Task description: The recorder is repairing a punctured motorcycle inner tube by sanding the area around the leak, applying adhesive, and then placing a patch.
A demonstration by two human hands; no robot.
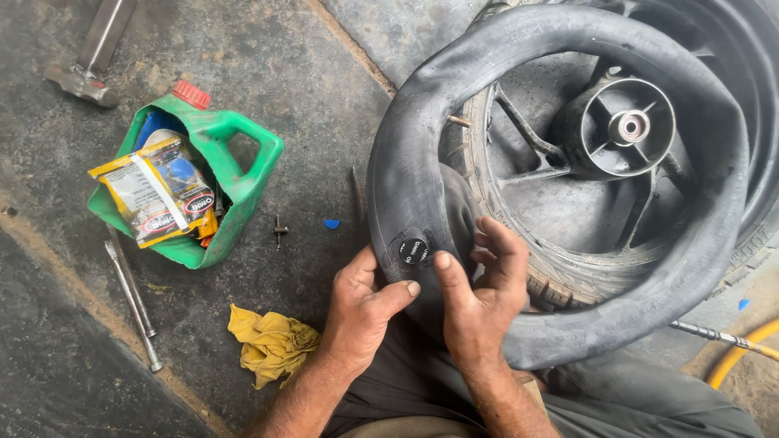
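A black rubber inner tube (pixel 568 49) loops over a motorcycle wheel (pixel 625 130) that lies flat on the floor. A round black patch (pixel 412 250) sits on the near left part of the tube. My left hand (pixel 363 304) holds the tube from the left, its thumb pressed just below the patch. My right hand (pixel 479 296) grips the tube from the right, thumb beside the patch and fingers curled behind the rubber. The tube rests over my knee.
A cut-open green plastic jug (pixel 235 182) with a red cap holds packets and sits on the concrete at left. Nearby lie a metal tyre lever (pixel 134 304), a yellow rag (pixel 272 342), a small valve tool (pixel 280 231), a hammer (pixel 85 69) and a yellow hose (pixel 742 350).
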